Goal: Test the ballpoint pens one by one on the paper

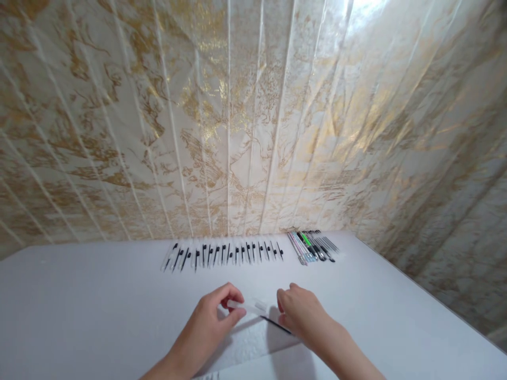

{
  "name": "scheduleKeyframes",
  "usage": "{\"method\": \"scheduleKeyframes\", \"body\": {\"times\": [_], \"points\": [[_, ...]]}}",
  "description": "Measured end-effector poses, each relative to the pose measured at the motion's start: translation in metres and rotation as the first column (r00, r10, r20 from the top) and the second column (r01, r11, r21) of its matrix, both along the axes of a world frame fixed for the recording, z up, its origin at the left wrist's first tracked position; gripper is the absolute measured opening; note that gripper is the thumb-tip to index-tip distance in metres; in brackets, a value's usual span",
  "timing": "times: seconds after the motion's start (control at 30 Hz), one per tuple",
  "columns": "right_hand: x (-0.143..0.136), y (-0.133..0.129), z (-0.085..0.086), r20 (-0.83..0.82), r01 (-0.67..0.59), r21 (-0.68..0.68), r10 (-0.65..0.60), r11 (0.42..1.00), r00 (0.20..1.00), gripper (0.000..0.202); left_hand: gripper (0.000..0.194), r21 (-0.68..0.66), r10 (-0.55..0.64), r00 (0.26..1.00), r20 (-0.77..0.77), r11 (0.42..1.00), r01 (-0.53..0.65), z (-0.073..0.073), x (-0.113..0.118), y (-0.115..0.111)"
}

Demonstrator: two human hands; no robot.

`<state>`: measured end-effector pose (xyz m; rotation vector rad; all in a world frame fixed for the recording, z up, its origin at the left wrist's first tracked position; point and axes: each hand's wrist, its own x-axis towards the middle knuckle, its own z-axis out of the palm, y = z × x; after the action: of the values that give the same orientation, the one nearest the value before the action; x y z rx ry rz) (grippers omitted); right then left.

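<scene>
My left hand (216,319) pinches a translucent white pen barrel (249,307) between thumb and fingers, and the barrel points right toward my other hand. My right hand (301,312) is curled closed just past the barrel's far end, its fingertips turned away from view, so what it grips, if anything, is hidden. A thin black pen refill (276,324) slants below the barrel, its right end running in under my right hand; whether it touches those fingers I cannot tell. Beneath both hands lies a clear plastic sheet or bag (247,345).
Along the back of the white table (99,295) runs a row of clear pen barrels with black parts (222,254). Right of it lie several pens (304,247), one with a green part, and thin grey rods (328,244). A gold-patterned curtain (237,132) hangs behind.
</scene>
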<state>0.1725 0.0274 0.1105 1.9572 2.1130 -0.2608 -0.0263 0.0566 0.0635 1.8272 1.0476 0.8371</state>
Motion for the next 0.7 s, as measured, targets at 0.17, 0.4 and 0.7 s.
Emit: {"method": "scheduleKeyframes", "body": {"times": [0.17, 0.4, 0.7], "points": [[-0.003, 0.006, -0.006, 0.022, -0.046, -0.035, 0.047, 0.998, 0.999, 0.027, 0.022, -0.108, 0.096, 0.943, 0.319, 0.992, -0.064, 0.006, 0.001, 0.004], [-0.023, -0.010, 0.006, -0.127, -0.098, -0.058, 0.090, 0.994, 0.988, 0.024, 0.023, 0.000, 0.202, 0.891, 0.406, 0.975, -0.221, 0.002, -0.002, 0.004], [-0.036, -0.013, 0.003, -0.268, -0.123, 0.115, 0.150, 0.986, 0.952, 0.018, 0.024, 0.117, 0.264, 0.912, 0.314, 0.943, -0.313, -0.006, -0.007, 0.004]]}}
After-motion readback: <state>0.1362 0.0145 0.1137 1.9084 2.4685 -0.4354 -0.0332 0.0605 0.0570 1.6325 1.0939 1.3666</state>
